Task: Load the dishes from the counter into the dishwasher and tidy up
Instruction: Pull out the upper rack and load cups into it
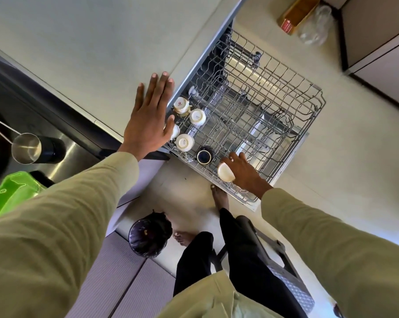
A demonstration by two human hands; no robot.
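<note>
- Counter point(79, 53) runs pale along the left, with a sink point(63, 148) sunk in it, holding a steel cup point(26, 148), and a green tub point(8, 193) near the front.
- Dishwasher rack point(262, 111) stands pulled out over the floor, mostly bare wire, with cups only along its near left edge.
- Left hand point(148, 118) lies spread flat, fingers straight, over the counter's edge, gripping nothing.
- Right hand point(242, 173) curls round a white cup point(226, 172), holding it mouth down at the rack's near edge.
- 4 white cups point(197, 117) sit upturned in the rack, a dark cup point(204, 155) just beside the held one.
- Loading is under way, I'd say; the next move calls for settling this cup between the tines and letting go.
</note>
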